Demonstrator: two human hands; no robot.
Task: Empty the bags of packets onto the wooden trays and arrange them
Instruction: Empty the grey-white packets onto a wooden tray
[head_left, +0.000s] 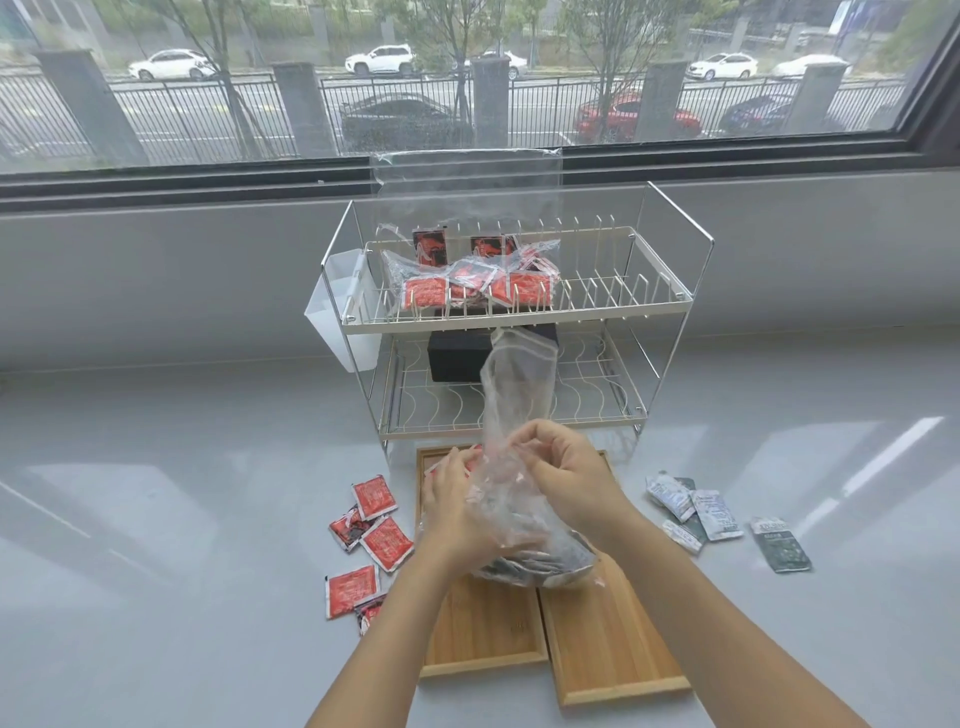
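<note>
Both hands hold a clear plastic bag (519, 395) upright over two wooden trays. My left hand (457, 499) grips its left side and my right hand (566, 473) pinches the plastic on the right. Dark packets (535, 564) fill the bag's bottom, which rests across the left tray (483, 629) and the right tray (608, 649). Several red packets (374, 525) lie loose on the counter left of the trays. Grey and dark packets (701, 512) lie to the right. A second bag of red packets (467, 280) sits on the rack's top shelf.
A two-tier wire dish rack (613, 312) stands behind the trays, with a white cup holder (343, 312) on its left side and a black box (457, 356) on its lower shelf. Behind it is the window ledge. The grey counter stretches out on both sides.
</note>
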